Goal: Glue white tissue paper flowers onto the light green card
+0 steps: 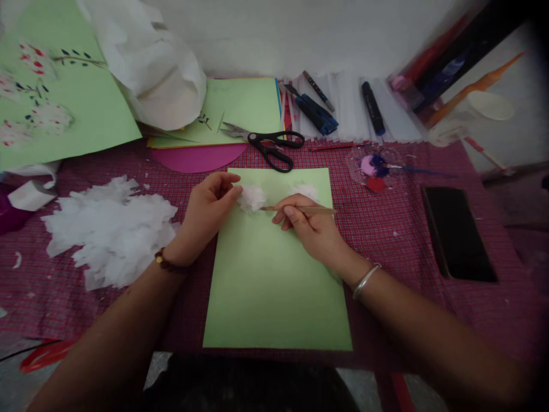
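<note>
A light green sheet of paper (pixel 278 274) lies upright before me, with two white crumpled paper puffs on its upper part. My left hand (pixel 210 200) rests at the sheet's upper left edge. Its thumb tip is beside the left puff (pixel 252 198), thumb and fingers apart, with nothing seen between them. In my right hand (pixel 311 226) is a slim tan wooden stick (pixel 315 210), like a pencil or a brush, pinched between thumb and fingers. Its dark tip points left, at the lower right edge of the left puff. The right puff (pixel 303 190) is partly hidden behind my right hand.
Torn white tissue (pixel 111 229) is heaped at left. Scissors (pixel 270 143), a blue cutter (pixel 315 111) and a marker (pixel 372 107) lie at the back. A paint palette (pixel 369 166) with a brush and a phone (pixel 458 232) are at right. A decorated green sheet (pixel 51 103) stands back left.
</note>
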Motion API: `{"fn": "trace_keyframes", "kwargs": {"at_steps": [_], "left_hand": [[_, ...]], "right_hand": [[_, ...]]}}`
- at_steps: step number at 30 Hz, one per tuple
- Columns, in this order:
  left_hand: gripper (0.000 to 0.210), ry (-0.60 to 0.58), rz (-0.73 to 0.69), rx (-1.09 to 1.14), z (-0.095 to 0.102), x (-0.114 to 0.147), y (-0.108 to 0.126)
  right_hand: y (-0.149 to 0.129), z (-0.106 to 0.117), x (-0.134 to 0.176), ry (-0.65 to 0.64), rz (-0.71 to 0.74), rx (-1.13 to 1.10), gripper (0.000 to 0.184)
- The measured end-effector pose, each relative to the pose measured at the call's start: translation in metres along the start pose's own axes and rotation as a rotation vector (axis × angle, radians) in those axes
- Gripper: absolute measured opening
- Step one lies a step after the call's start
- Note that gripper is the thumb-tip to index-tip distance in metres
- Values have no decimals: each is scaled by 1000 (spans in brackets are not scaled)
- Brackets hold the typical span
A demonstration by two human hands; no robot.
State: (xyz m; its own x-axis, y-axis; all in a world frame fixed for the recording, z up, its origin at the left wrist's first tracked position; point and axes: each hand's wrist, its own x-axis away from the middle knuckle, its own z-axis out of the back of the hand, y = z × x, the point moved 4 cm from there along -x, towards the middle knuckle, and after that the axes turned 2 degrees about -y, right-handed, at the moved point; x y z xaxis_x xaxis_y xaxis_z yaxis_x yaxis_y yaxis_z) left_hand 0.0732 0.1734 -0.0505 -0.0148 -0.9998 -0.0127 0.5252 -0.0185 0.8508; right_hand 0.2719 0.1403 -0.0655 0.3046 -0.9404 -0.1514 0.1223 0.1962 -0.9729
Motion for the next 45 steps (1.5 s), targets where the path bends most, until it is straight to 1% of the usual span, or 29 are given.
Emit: {"fn": "trace_keyframes", "kwargs": {"at_steps": [4, 8, 10, 12, 15, 16, 17, 20, 22, 23, 24, 26, 28, 29, 31, 33, 35, 37, 39, 42, 44, 45], "left_hand": [[18, -11, 74, 29, 2, -1, -10], [15, -13, 28, 7, -2, -2, -11], [14, -18, 14, -16, -3, -1, -10], [15, -24, 9, -36, -3, 0, -8], [15, -21, 4, -59, -3, -4, -9], [15, -20, 4, -65, -4, -5, -11], [14, -17, 4, -64, -5, -7, -13], [13, 20, -26, -35, -6, -5, -12], [15, 51, -120, -50, -3, 7, -2], [18, 53, -199, -83, 0, 17, 6], [19, 8, -290, -124, 2, 28, 15], [16, -150, -428, -218, 6, 55, 29], [15, -265, -482, -315, 18, 80, 31], [15, -279, -471, -351, 28, 90, 27], [15, -224, -386, -377, 56, 101, 10], [14, -104, -265, -358, 88, 102, -14], [13, 39, -177, -366, 116, 98, -33], [11, 154, -160, -444, 133, 94, -41], [9, 199, -196, -600, 134, 90, -40], [17, 176, -235, -861, 120, 86, -35], [15, 165, -232, -955, 111, 83, -35], [12, 171, -234, -964, 108, 81, -36]], "right_hand": [[-1, 0, 0, 9, 22, 61, 23], [-1, 0, 2, 4, 33, 61, 23], [-1, 0, 3, 4, 19, 25, 21], [-1, 1, 3, 61, -11, -52, 20], [1, 7, 2, 210, -68, -192, 23], [3, 8, 2, 237, -87, -224, 23], [4, 9, 2, 244, -102, -246, 23], [5, 10, 2, 208, -115, -251, 24], [6, 10, 3, 193, -119, -215, 24], [6, 11, 4, 203, -120, -186, 23], [6, 11, 4, 196, -143, -162, 23], [7, 12, 5, 191, -159, -155, 20], [8, 12, 6, 184, -172, -143, 19], [8, 12, 7, 186, -177, -132, 19], [9, 13, 8, 198, -190, -104, 20], [10, 13, 8, 207, -190, -85, 20], [10, 11, 7, 211, -180, -66, 21], [10, 10, 6, 217, -173, -58, 21], [9, 9, 5, 222, -171, -64, 20], [8, 9, 5, 230, -175, -73, 19], [7, 9, 6, 232, -178, -69, 18], [6, 9, 6, 231, -179, -65, 18]]}}
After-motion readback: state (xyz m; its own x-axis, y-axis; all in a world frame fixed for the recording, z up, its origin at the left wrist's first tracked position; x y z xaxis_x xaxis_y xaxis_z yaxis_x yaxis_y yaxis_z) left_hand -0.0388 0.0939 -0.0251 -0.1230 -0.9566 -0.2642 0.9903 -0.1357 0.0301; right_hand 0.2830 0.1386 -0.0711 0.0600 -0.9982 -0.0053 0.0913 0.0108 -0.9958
